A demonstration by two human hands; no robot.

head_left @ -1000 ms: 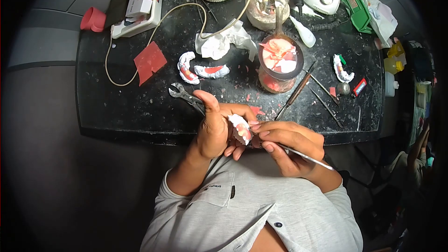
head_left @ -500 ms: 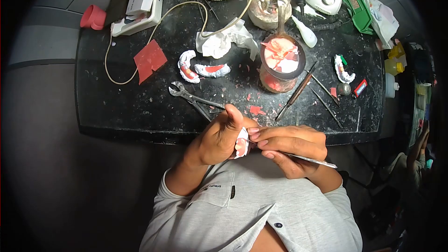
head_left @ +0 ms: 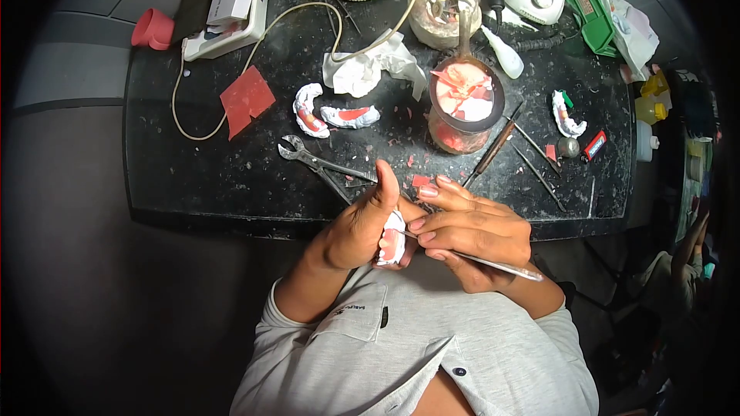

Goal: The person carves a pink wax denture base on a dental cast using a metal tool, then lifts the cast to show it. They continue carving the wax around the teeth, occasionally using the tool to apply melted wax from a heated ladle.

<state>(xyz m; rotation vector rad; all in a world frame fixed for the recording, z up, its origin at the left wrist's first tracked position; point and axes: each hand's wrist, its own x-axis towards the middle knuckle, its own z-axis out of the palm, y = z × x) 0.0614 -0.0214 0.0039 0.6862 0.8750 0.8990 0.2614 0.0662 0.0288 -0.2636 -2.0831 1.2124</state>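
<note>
My left hand (head_left: 361, 223) is closed around a white plaster dental model (head_left: 393, 240) with pink wax on it, its thumb sticking up. In my right hand (head_left: 478, 235) is a thin metal wax carver (head_left: 502, 266), gripped like a pen. The carver's tip meets the model's right side, close to the pink wax. Both hands are in front of the bench's near edge, above my shirt. Part of the model is hidden by the fingers of my left hand.
On the black bench (head_left: 208, 185) lie pliers (head_left: 308, 158), a pink wax sheet (head_left: 247, 100), plaster models (head_left: 351, 115), crumpled tissue (head_left: 375, 65) and a brown-handled tool (head_left: 493, 150). A pan of pink and white pieces (head_left: 465, 92) rests on a jar. A red lighter (head_left: 595, 145) is at right.
The dental model has turned in my left hand and shows more pink wax. My right index finger has lifted and spread, and the carver has shifted slightly left.
</note>
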